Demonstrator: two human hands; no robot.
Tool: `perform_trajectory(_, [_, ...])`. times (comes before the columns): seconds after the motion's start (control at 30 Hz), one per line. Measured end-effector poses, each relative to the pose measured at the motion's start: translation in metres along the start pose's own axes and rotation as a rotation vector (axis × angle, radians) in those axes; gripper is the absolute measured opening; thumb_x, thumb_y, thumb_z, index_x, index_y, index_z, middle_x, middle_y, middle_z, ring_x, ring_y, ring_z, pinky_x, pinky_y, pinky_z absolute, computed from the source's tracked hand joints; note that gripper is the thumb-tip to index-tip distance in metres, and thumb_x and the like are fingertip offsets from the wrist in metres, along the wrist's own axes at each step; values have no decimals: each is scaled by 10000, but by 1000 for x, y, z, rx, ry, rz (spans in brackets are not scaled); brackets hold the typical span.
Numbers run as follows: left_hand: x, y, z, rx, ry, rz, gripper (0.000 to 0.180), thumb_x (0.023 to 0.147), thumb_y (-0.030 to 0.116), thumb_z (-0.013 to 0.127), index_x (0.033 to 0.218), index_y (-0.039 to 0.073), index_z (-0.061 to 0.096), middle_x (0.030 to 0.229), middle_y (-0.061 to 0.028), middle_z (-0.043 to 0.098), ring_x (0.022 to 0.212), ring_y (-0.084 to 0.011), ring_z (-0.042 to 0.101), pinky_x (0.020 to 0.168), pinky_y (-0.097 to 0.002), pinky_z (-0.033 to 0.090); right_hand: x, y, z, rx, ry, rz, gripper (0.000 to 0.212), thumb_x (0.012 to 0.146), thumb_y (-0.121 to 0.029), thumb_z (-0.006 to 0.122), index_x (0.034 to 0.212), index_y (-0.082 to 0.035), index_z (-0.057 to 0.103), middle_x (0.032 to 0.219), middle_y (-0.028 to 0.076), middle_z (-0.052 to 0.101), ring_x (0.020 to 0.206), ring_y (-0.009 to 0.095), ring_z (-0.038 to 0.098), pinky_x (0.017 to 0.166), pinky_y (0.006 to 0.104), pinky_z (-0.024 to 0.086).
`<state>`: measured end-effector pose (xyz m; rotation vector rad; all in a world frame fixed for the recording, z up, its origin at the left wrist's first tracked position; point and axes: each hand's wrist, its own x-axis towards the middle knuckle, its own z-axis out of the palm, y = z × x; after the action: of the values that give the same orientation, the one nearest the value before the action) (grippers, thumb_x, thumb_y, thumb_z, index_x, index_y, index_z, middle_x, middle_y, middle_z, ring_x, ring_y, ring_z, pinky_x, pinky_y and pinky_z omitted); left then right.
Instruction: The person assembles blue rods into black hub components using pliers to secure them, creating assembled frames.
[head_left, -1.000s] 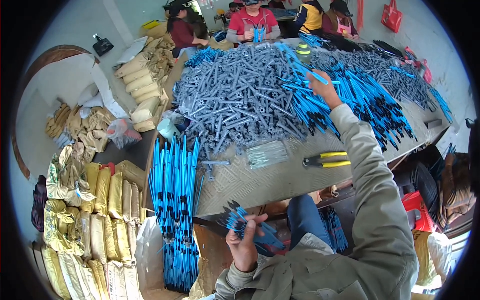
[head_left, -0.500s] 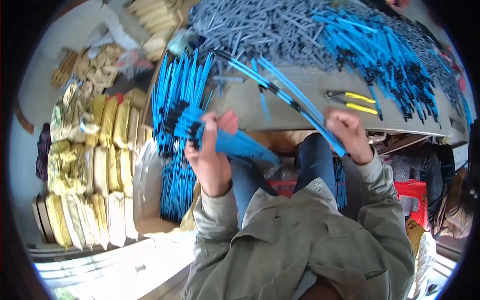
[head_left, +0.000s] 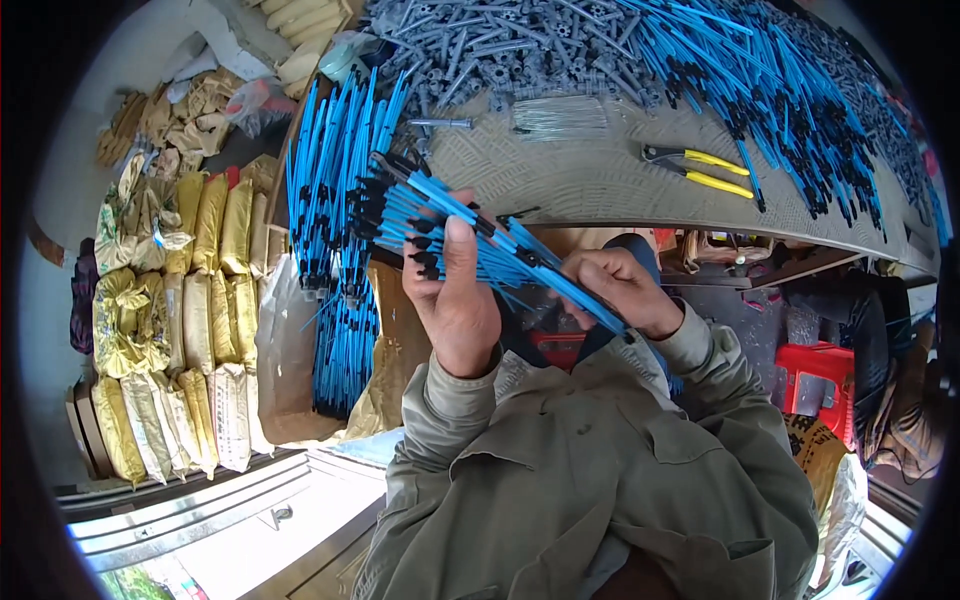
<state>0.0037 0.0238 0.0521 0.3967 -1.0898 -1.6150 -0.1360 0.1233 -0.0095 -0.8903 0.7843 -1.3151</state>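
My left hand (head_left: pixel 455 300) grips a bundle of thin blue sticks with black fittings (head_left: pixel 395 225), its thumb lying across the top. Over that bundle slant a few more blue sticks (head_left: pixel 525 252), running from the upper left down to my right hand. The fingers of my right hand (head_left: pixel 630 290) are closed around the lower right part of these sticks. Both hands are just off the table's near edge, above my lap. To the left of my left hand stand many similar blue sticks (head_left: pixel 345 160) in an upright stack, with more sticks (head_left: pixel 345 350) below them.
Cutting pliers with yellow handles (head_left: pixel 705 172) and a bunch of thin metal wires (head_left: pixel 560 118) lie on the table (head_left: pixel 610 185). Grey bolt-like parts (head_left: pixel 520 50) and blue sticks (head_left: pixel 790 110) are heaped farther back. Yellow packages (head_left: pixel 210 230) stand left; a red plastic stool (head_left: pixel 815 380) is right.
My right hand has come left and down, bringing its sticks onto the bundle in my left hand. The bundle has shifted slightly right. The metal wires on the table now show.
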Motion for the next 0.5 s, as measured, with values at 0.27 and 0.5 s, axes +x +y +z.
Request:
perform_trajectory(0.27, [-3,3,-8,36,-119,16,192,866,131,583,1003,18,510,765,-63,556,647,-158,550,606,-303,459,3,-8,12,-1338,215,-491,297,760,-182,707,930,4,549,738,77,585,606,179,592,521,325,441])
perform_trajectory(0.5, [-11,27,-25,-215,-524,-108,140,853,99,584,967,44,525,954,-174,624,625,-247,589,597,-381,502,0,-27,7,-881,42,-326,299,737,-143,706,954,-11,549,766,59,573,646,206,598,591,290,462])
